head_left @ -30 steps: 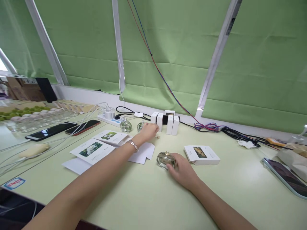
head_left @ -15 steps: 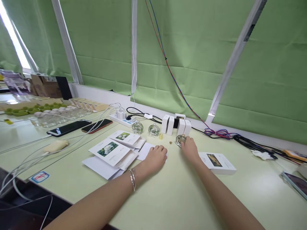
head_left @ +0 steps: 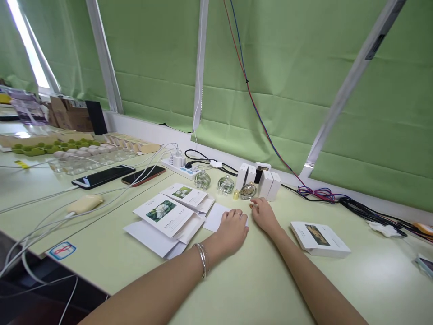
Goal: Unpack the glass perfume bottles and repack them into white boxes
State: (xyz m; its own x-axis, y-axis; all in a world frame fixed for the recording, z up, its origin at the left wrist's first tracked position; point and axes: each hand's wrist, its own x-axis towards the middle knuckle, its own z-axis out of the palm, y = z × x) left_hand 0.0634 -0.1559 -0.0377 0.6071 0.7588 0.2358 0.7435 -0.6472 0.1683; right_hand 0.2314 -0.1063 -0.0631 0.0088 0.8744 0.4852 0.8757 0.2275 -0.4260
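Note:
My left hand (head_left: 233,231) lies palm down on the table, its fingers loosely spread over the edge of a white card piece (head_left: 214,217). The thumb and fingertips of my right hand (head_left: 265,216) close on a small gold piece (head_left: 251,206), mostly covered. Just beyond it stands a round glass perfume bottle (head_left: 248,191) with dark material inside. Two similar bottles, a middle one (head_left: 225,184) and a left one (head_left: 202,179), stand in line with it. A gold cap (head_left: 236,194) sits between the middle and right bottles.
Flattened white flower-print boxes (head_left: 165,214) lie left of my left hand. A white box (head_left: 320,239) lies to the right. Small white cartons (head_left: 265,184) stand behind the bottles. Further left are a power strip (head_left: 179,168), phones (head_left: 103,176), cables and egg trays (head_left: 84,164).
My right hand has let go of the glass bottle, which now stands by the others. It has drawn back to the small gold piece. The view has shifted slightly.

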